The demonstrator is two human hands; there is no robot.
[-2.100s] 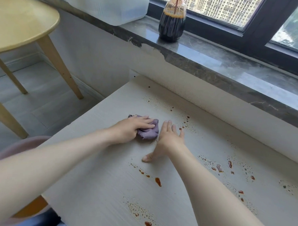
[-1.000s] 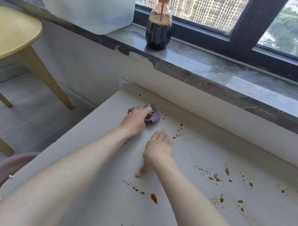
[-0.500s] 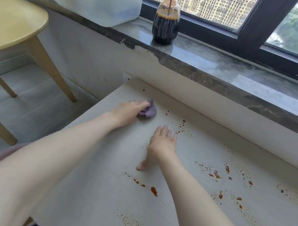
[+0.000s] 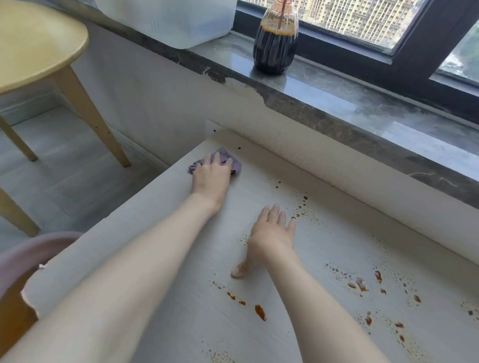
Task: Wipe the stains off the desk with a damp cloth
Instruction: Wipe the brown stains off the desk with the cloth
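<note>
The pale grey desk (image 4: 340, 240) carries reddish-brown stains: drops near its front (image 4: 260, 311), a cluster on the right (image 4: 361, 282) and a speckled trail by the back (image 4: 300, 208). My left hand (image 4: 212, 177) grips a bunched purple cloth (image 4: 235, 164) and presses it on the desk's far left corner. The cloth shows only around my fingers. My right hand (image 4: 271, 232) lies flat on the desk with straight fingers, just left of the speckled trail, holding nothing.
A dark marble windowsill (image 4: 373, 110) runs behind the desk, bearing a bottle of dark liquid (image 4: 276, 45) and a translucent white container (image 4: 169, 11). A round yellow table (image 4: 33, 40) stands on the left. A pink rounded seat (image 4: 6, 281) sits at the desk's near left corner.
My left hand has slid the cloth away from my right hand toward the far left corner of the desk. My right hand has stayed flat in about the same spot.
</note>
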